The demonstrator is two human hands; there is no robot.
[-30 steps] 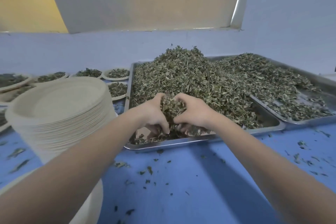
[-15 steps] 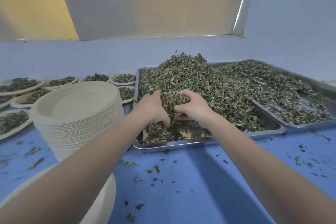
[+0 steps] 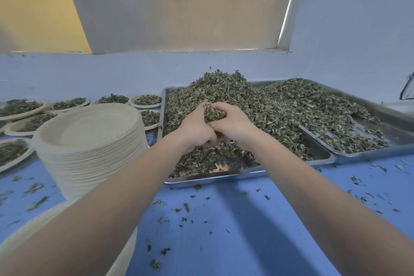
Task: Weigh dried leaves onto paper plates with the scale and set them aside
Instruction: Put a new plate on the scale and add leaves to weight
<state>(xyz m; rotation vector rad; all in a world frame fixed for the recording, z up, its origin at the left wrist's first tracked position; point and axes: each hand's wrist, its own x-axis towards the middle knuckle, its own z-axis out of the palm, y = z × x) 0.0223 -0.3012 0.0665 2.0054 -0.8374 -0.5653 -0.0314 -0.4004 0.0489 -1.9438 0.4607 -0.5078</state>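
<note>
A big heap of dried green leaves point(image 3: 226, 96) fills a steel tray point(image 3: 215, 178) in front of me. My left hand point(image 3: 196, 129) and my right hand point(image 3: 233, 123) are pressed together over the tray's near part, fingers curled round a clump of leaves point(image 3: 212, 113) held between them. A tall stack of bare paper plates point(image 3: 91, 143) stands left of the tray. One more paper plate point(image 3: 125, 251) lies near the bottom left, mostly hidden by my left forearm. No scale shows.
A second steel tray point(image 3: 380, 150) with leaves overlaps the first on the right. Several leaf-filled paper plates point(image 3: 22, 107) sit at the far left and behind the stack. Loose leaf bits are scattered on the blue table point(image 3: 224, 231). A wall rises behind.
Both hands have closed together and lifted a clump of leaves slightly out of the heap. The camera has tilted down and right, so the plates show further right.
</note>
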